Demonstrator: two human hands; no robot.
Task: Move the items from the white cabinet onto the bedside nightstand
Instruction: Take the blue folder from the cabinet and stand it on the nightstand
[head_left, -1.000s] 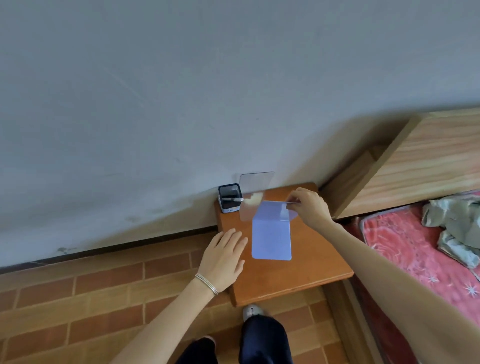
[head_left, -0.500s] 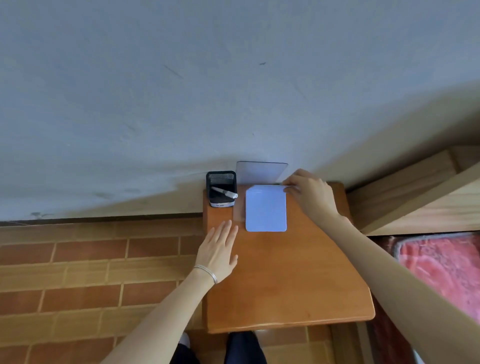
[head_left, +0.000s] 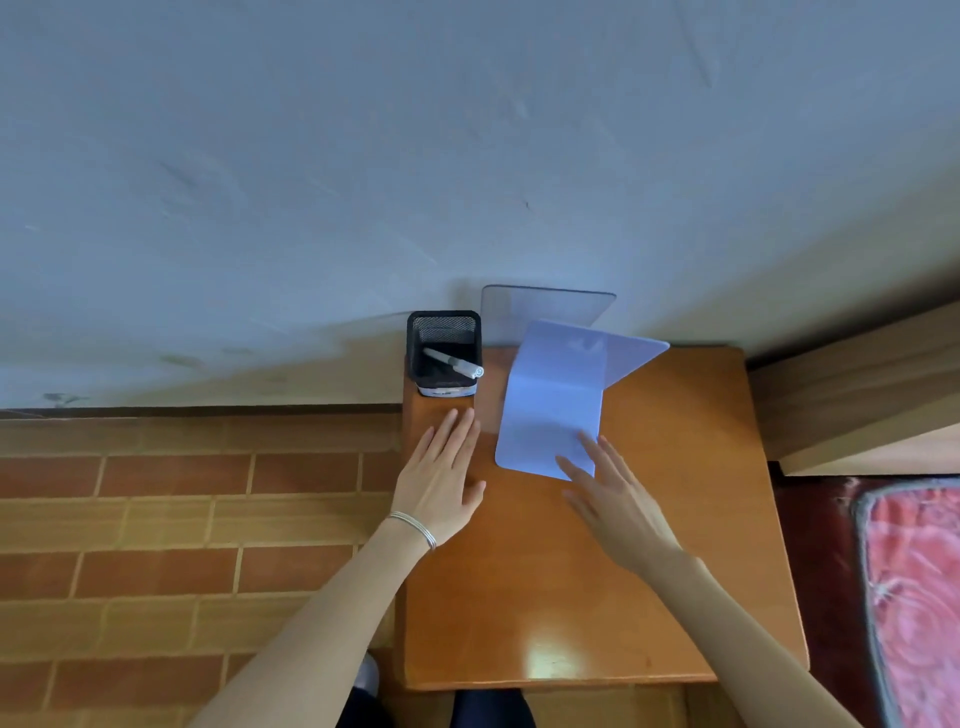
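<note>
A pale blue folded stand (head_left: 553, 400) sits on the wooden nightstand (head_left: 597, 597) near the wall, its base flat and its back panel raised. A clear panel (head_left: 540, 312) leans on the wall behind it. A black mesh pen holder (head_left: 442, 353) with a marker (head_left: 453, 362) inside stands at the back left corner. My left hand (head_left: 441, 478) lies flat and open on the nightstand, left of the stand. My right hand (head_left: 618, 499) is open, its fingertips resting on the stand's front right corner.
A grey wall runs behind the nightstand. Brick-pattern floor (head_left: 182, 545) lies to the left. A wooden bed frame (head_left: 857, 395) and a red mattress (head_left: 914, 597) are on the right. My legs show below the front edge.
My right hand let go of the stand's back edge and came down to its front corner. The stand's back panel now stands raised. My left hand slid slightly forward.
</note>
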